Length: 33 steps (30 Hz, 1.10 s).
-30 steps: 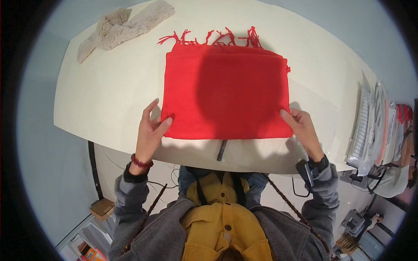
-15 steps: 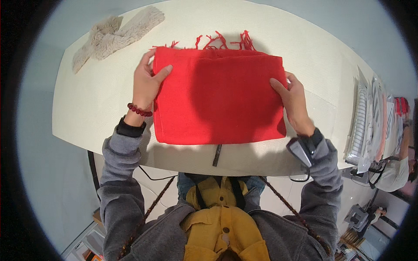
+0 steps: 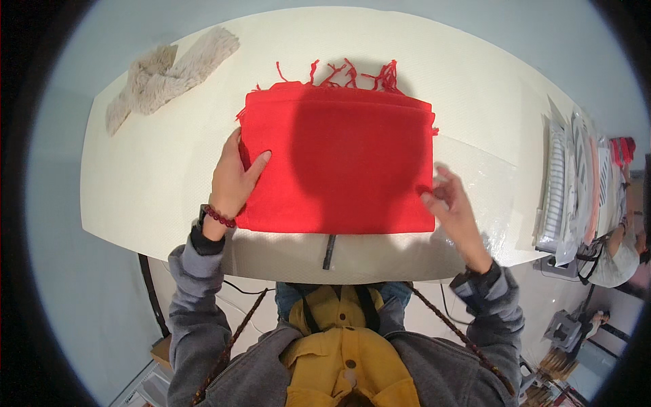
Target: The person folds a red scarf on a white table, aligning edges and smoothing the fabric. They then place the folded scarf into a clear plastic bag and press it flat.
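A folded red scarf [image 3: 325, 163] with knotted fringe along its far edge lies on the white table in front of me. My left hand [image 3: 235, 176] grips its left edge, thumb on top and the other fingers hidden beside or under the cloth. At the lower right edge, my right hand [image 3: 453, 207] pinches the border between thumb and curled fingers, the other fingers raised off it. Several layers show at the scarf's far right corner. Under its right side a clear plastic bag [image 3: 485, 176] spreads on the table.
A fluffy beige scarf [image 3: 163, 78] rests at the far left of the white table [image 3: 163, 176]. Along the right edge stands a row of bagged textiles [image 3: 573, 183]. A black pen-like stick [image 3: 329, 252] lies by the near edge. Other people are at the far right.
My right hand has slid toward me along the right edge, its fingers now curled together. The left hand has also shifted slightly nearer. The whole view has shifted a little.
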### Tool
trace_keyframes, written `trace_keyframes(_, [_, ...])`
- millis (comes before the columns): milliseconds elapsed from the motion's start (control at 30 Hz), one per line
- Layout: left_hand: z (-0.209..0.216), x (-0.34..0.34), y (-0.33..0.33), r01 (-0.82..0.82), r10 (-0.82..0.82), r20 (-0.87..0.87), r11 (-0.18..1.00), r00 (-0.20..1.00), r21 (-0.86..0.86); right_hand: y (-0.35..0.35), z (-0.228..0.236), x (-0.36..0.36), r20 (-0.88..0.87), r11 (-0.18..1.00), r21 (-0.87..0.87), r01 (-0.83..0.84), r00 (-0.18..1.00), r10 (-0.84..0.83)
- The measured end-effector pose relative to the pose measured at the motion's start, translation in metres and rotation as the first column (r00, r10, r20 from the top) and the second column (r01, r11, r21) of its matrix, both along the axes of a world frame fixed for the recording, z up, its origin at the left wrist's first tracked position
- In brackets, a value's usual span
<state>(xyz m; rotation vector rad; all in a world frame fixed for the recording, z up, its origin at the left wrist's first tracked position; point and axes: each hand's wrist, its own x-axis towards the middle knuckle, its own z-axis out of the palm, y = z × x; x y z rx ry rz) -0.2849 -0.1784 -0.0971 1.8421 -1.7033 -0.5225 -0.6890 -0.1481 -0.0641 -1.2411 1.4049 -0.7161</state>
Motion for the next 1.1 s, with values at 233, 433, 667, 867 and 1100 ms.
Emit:
trace_keyframes(233, [0.001,-0.02,0.009,0.033,-0.036,-0.098,0.999,0.995,-0.032,0.027,-0.013,0.042,-0.286,0.952,-0.27,-0.146,0.956,0.066])
trace_keyframes(433, [-0.003,0.042,0.042,-0.149,0.128,-0.253,0.987,0.959,-0.065,0.008,0.002,0.046,-0.296,0.932,-0.251,-0.261,0.938,0.183])
trace_keyframes(667, [-0.013,0.112,0.124,-0.53,0.508,-0.269,0.848,0.819,-0.013,0.009,-0.015,-0.036,-0.693,0.718,-0.593,-0.364,0.685,-0.225])
trace_keyframes(867, [-0.004,0.089,0.161,-0.648,0.652,0.045,0.758,0.757,-0.074,0.094,-0.027,-0.118,-0.686,0.952,-0.292,0.093,0.672,-0.277])
trace_keyframes(1100, [0.048,-0.018,0.137,0.208,-0.207,0.055,0.978,0.977,-0.023,0.107,-0.052,-0.101,-0.872,0.969,-0.212,0.128,0.423,-0.247])
